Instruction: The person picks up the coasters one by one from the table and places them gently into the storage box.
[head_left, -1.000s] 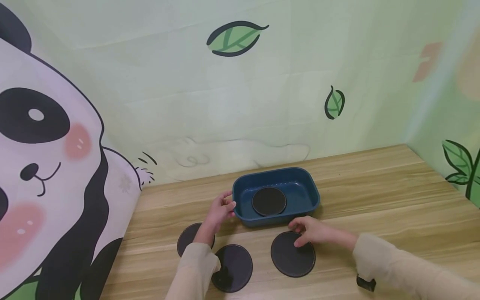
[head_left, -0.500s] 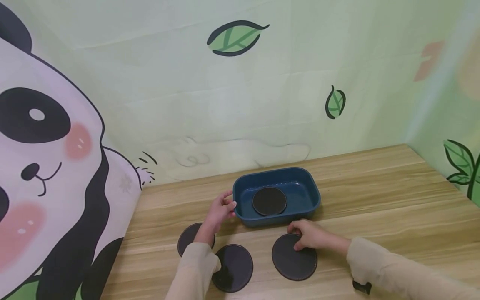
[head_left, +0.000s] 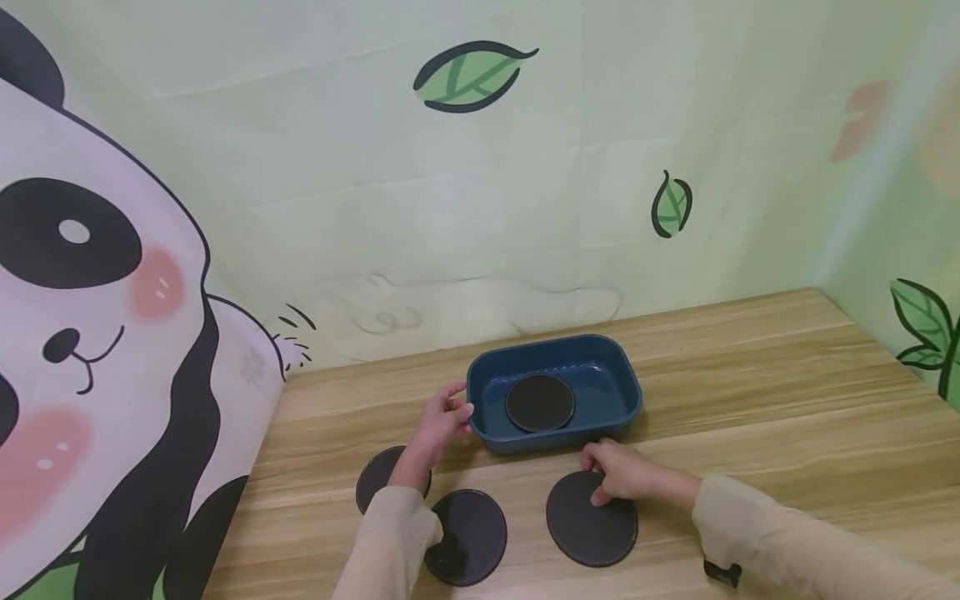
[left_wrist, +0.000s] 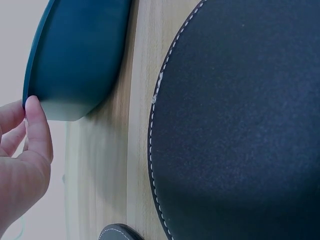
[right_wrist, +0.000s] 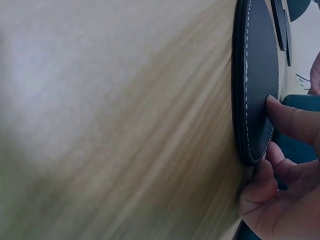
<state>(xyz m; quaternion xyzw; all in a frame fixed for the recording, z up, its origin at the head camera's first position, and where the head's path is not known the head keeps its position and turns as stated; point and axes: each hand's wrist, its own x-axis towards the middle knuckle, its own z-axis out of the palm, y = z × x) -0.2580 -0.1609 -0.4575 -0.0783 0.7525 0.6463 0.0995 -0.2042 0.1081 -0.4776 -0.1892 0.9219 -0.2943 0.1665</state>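
A blue tray (head_left: 624,377) stands mid-table with one black round coaster (head_left: 539,402) lying inside. My left hand (head_left: 456,408) holds the tray's left rim; in the left wrist view a fingertip (left_wrist: 36,116) presses on the edge of the tray (left_wrist: 75,60). My right hand (head_left: 602,482) pinches the far edge of another black coaster (head_left: 592,525) just in front of the tray. Seen from the right wrist, one finger (right_wrist: 292,119) lies on top of that coaster (right_wrist: 257,85) and the others curl under its rim.
Two more black coasters lie by my left forearm, one (head_left: 472,533) nearer me and one (head_left: 372,475) further left; one of them fills the left wrist view (left_wrist: 240,125). The wooden table (head_left: 787,392) meets printed walls at the back, left and right.
My right hand has drawn slightly back and curled onto the coaster's far edge; the coaster shifted a little towards me. My left hand and the tray have stayed put.
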